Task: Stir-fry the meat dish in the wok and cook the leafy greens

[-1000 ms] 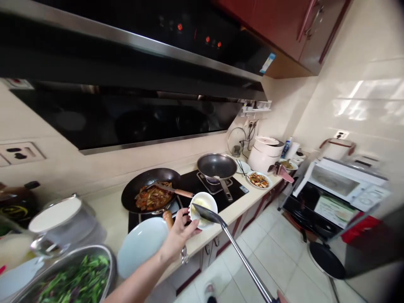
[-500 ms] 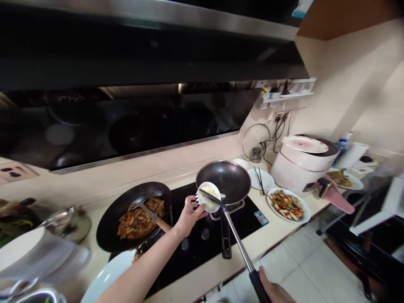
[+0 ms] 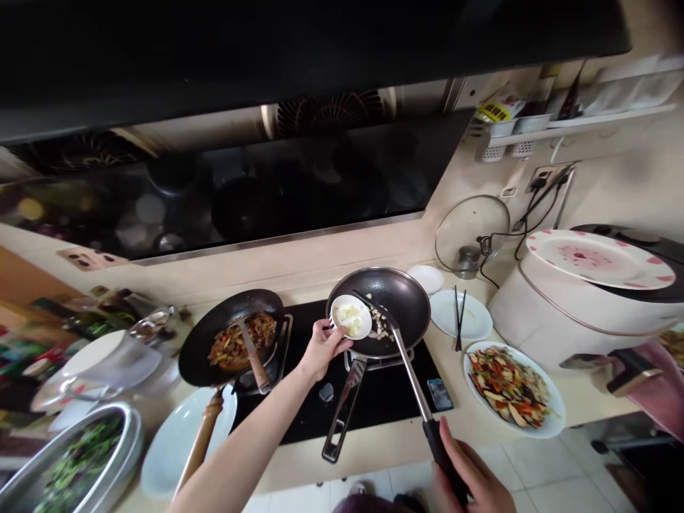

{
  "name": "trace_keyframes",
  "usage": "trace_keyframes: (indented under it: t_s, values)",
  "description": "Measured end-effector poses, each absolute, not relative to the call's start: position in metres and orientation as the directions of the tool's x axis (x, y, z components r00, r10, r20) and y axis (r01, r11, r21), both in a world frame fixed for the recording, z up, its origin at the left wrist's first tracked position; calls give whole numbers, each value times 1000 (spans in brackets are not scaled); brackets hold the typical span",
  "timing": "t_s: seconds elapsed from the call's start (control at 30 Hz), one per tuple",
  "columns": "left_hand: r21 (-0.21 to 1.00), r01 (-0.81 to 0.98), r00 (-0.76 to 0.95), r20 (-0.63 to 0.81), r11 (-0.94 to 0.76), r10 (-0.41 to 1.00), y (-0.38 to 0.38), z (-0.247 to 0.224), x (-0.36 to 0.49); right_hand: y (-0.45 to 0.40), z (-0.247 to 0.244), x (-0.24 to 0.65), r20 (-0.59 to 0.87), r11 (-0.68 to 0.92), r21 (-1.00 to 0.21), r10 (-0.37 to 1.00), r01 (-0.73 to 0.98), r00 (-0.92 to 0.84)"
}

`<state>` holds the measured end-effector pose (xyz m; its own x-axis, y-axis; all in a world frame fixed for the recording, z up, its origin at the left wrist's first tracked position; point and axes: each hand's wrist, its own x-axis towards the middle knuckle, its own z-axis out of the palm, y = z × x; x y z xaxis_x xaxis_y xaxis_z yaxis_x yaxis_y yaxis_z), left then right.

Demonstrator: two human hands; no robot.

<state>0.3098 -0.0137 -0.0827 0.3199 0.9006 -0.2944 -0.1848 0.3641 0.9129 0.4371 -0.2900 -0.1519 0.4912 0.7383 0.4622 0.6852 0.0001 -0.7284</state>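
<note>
My left hand (image 3: pixel 325 350) grips a small white bowl (image 3: pixel 351 316) by its edge, tilted over the left side of a dark frying pan (image 3: pixel 398 296). Pale chopped pieces lie in the bowl, and more of them (image 3: pixel 380 326) are on the pan's bottom. My right hand (image 3: pixel 470 474) is closed round the black handle of a long metal spatula (image 3: pixel 411 374). The spatula's dark head is inside the pan, just right of the bowl and partly hidden by it.
At left, a wok (image 3: pixel 195 349) of cooked food holds a wooden-handled turner (image 3: pixel 255 356). A pale plate (image 3: pixel 160 463) and a metal bowl of greens (image 3: pixel 133 434) stand nearer. Right are chopsticks on a plate (image 3: pixel 478 320), a phone (image 3: pixel 439 394), a vegetable dish (image 3: pixel 556 406) and a white appliance (image 3: pixel 534 313).
Pale pieces have dropped from the bowl into the pan. The spatula head has left the bowl and sits in the pan. The view has shifted, showing more of the left counter.
</note>
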Motion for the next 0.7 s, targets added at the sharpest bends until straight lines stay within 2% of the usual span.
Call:
trace_keyframes:
  t_s: [0.13,0.23,0.4,0.57,0.7]
  values:
    - [881,-246,296,-329,405,897,-20,-84,313,-295,-135,457,414,38,-800,757,599,506]
    - [851,-306,289,-344,426,893,-24,-82,311,-300,-125,474,421,52,-797,762,602,492]
    - [797,-416,293,-338,438,894,-33,-76,293,-306,-103,524,459,60,-633,832,772,312]
    - [721,-546,279,-325,428,904,-67,-77,256,-301,-87,582,364,71,-467,924,881,118]
    - [674,-596,151,-439,436,886,-121,-82,221,-295,-86,624,309,187,-327,947,926,-82]
